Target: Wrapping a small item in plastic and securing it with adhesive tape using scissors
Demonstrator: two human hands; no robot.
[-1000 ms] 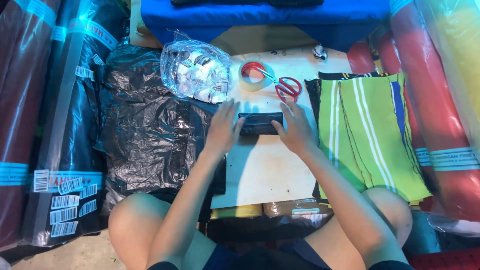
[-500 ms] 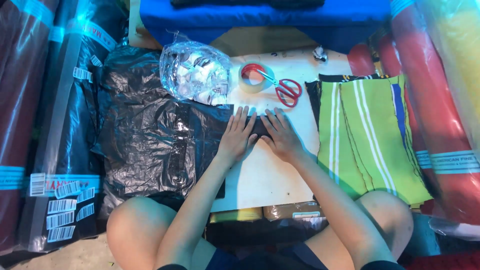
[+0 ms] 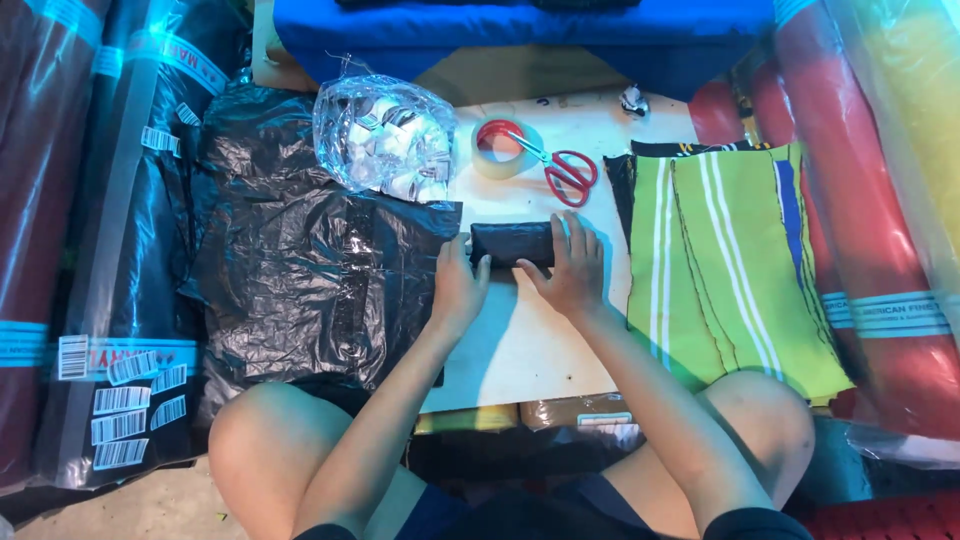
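Observation:
A small black rolled bundle (image 3: 512, 242) lies on the white board (image 3: 530, 350) in front of me. My left hand (image 3: 458, 290) presses against the bundle's left end, fingers curled on it. My right hand (image 3: 572, 265) lies over its right end, fingers spread across the top. Left of the board spreads a crumpled black plastic sheet (image 3: 300, 270).
A clear bag of small white pieces (image 3: 385, 140) sits behind the bundle, with a tape roll (image 3: 503, 148) and red-handled scissors (image 3: 565, 172) beside it. Green striped cloth (image 3: 720, 260) lies stacked at right. Wrapped fabric rolls (image 3: 60, 220) line both sides; a blue cloth (image 3: 520, 25) is behind.
The hands moved apart to the two ends of the bundle, which now shows as a tight black roll between them. Before, both hands lay close together over it.

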